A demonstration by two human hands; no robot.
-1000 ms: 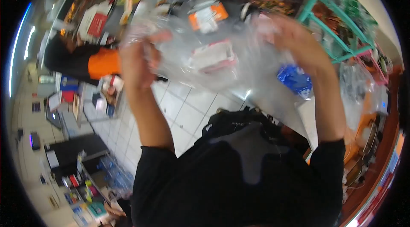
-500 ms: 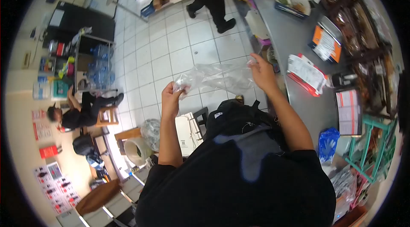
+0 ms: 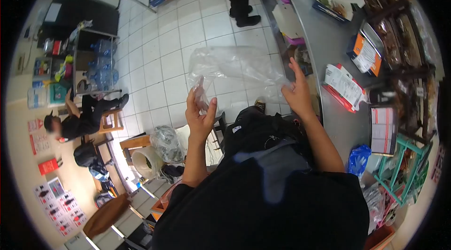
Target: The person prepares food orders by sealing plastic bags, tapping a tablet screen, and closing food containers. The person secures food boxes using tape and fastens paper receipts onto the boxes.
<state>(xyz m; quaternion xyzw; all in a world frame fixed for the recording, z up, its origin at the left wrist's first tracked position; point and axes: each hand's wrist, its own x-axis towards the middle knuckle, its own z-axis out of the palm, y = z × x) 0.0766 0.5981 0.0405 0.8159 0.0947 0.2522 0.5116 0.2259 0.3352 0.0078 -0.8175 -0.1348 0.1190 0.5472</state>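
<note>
A clear plastic bag (image 3: 235,64) is spread out in the air in front of me, between my hands. My left hand (image 3: 202,114) is at its near left corner, thumb well apart from the fingers, with the film lying against the fingertips. At the bag's right end is my right hand (image 3: 298,92), its fingers stretched up and apart and its thumb against the film's edge. Neither hand shows a closed pinch on the bag. The film is see-through, so its mouth is hard to make out.
To the right runs a metal counter (image 3: 324,45) with an open carton (image 3: 331,5), a red-and-white packet (image 3: 345,88) and blue gloves (image 3: 359,160). A co-worker stands ahead on the tiled floor (image 3: 164,57); another person sits at left near water bottles (image 3: 102,64).
My fingers have loosened from a pinch and spread. The bag has opened out wider and billowed away from me. The co-worker ahead has shifted toward the top of view.
</note>
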